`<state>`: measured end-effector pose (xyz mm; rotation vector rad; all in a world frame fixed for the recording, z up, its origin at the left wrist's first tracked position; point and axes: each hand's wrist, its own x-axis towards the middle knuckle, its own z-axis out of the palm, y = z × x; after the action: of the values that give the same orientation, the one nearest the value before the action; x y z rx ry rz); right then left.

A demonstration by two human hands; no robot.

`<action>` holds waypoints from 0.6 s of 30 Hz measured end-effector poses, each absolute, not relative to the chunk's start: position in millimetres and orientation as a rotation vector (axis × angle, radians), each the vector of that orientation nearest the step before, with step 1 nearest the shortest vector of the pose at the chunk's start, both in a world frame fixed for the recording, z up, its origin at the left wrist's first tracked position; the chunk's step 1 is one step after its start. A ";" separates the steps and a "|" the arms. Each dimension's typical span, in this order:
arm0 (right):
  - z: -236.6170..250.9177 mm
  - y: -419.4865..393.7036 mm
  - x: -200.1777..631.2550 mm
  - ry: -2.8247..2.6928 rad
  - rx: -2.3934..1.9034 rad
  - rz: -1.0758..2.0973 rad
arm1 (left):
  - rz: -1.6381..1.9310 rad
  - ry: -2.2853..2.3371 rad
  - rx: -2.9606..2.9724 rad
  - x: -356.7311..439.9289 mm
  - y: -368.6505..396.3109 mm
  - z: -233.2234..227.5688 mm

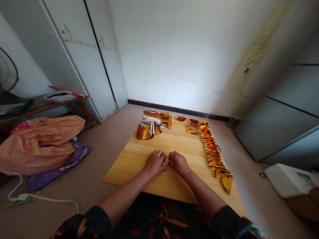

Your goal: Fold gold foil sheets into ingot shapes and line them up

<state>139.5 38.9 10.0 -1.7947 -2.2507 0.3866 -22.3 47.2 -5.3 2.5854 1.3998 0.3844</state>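
Note:
Close together over the near middle of the wooden table (149, 179), both my hands grip one small piece of gold foil paper (164, 161) with a pale underside. My left hand (155, 162) has its fingers curled round the left side of the piece. On the other side, my right hand (178, 162) is closed with bent fingers at its right edge. Much of the paper is hidden by the fingers. Beyond the hands, loose gold and white sheets (146, 131) lie curled at the far left. Folded gold foil pieces (210, 146) line the right side in an overlapping row.
A smaller stack of folded foil pieces (192, 126) lies at the table's far side. Orange cloth or bag (42, 142) and a purple bag (59, 166) lie left of the table. A white box (289, 179) stands on the right. Cabinets (82, 49) and a wall stand behind.

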 end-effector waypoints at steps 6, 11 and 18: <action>-3.0 19.9 138.4 -2.017 -1.706 0.644 | 0.324 1.582 2.546 -6.8 34.2 -5.6; 9.1 15.2 138.7 -2.270 -1.724 0.478 | 0.312 1.579 2.524 -4.3 31.4 -5.1; 6.7 -8.7 124.6 -2.465 -1.736 0.065 | 0.276 1.122 2.608 -31.4 54.9 5.6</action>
<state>124.6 -8.7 6.7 -1.7364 -2.4648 0.0654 -31.4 54.9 5.6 2.6085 1.1220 0.2758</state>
